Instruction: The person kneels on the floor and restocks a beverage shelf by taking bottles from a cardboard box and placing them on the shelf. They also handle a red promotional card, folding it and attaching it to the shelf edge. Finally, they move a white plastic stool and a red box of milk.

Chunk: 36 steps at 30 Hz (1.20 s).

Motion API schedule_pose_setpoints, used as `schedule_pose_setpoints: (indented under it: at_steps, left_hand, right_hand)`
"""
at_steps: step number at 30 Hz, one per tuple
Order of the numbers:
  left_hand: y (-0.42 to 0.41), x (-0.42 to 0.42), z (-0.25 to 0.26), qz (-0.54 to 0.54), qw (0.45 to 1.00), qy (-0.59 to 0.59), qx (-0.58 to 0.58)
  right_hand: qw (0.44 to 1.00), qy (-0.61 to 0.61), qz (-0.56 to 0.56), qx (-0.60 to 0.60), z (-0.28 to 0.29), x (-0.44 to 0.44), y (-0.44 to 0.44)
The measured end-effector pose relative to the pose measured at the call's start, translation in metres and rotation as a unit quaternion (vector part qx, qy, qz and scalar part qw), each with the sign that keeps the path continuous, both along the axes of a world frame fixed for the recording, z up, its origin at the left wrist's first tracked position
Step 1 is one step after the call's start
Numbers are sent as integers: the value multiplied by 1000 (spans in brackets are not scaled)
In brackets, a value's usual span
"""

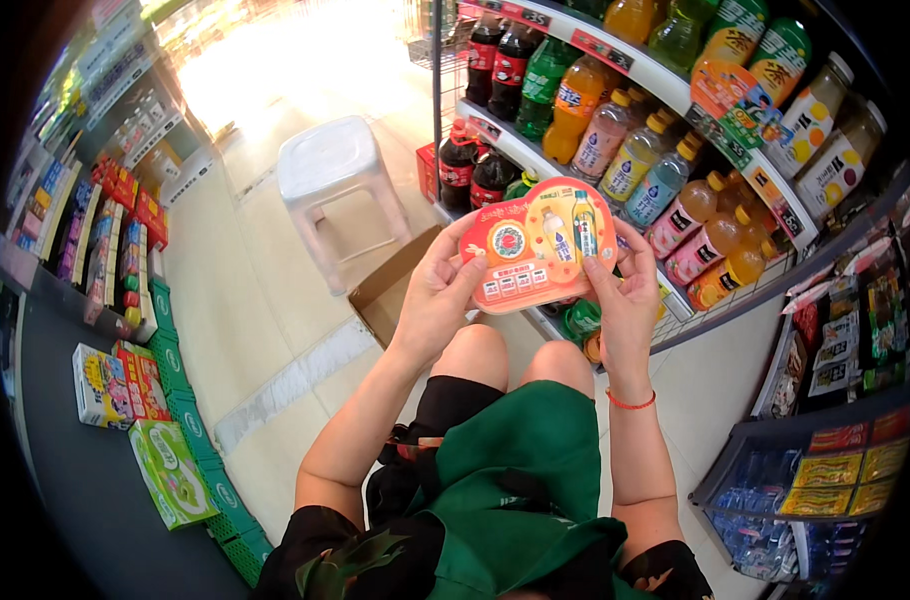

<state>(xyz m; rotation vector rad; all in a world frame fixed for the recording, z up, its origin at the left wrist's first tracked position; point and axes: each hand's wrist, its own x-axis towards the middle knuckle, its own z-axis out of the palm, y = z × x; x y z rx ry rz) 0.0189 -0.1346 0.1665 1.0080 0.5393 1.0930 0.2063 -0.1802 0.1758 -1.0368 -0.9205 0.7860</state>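
A red and orange printed promotional card (530, 289) with a rounded, lobed outline is held up in front of my knees. It shows pictured bottles and a round printed code. My left hand (441, 289) grips its left edge, thumb on the printed face. At the right edge, my right hand (626, 289) pinches it the same way, with a red cord bracelet on that wrist. Behind the card stands a wire drinks shelf (672, 300) with cola, orange and pastel-labelled bottles. A similar orange card (729, 94) is fixed to the upper shelf's edge.
A white plastic stool (331, 161) stands ahead on the tiled floor, beside an open cardboard box (391, 281). Along the left runs a dark counter (72, 480) with boxed goods and green crates (192, 424). Packaged snacks (834, 352) hang at the right.
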Motion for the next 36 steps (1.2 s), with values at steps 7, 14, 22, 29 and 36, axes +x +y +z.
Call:
schedule_pose_setpoints:
  at_steps: [7, 14, 22, 29, 36]
  left_hand:
    - [11, 26, 9, -21, 999, 9, 36]
    - [15, 55, 11, -56, 993, 17, 104]
    - [-28, 64, 19, -81, 993, 0, 91]
    - [-73, 69, 27, -63, 992, -28, 110]
    - [-109, 76, 40, -98, 986, -28, 135]
  right_hand:
    - [998, -13, -64, 25, 3, 20, -12]
    - [993, -22, -112, 9, 23, 24, -39]
    - [988, -52, -142, 25, 31, 24, -91]
    - [975, -109, -180, 76, 32, 30, -145]
    - [962, -112, -183, 171, 36, 31, -184]
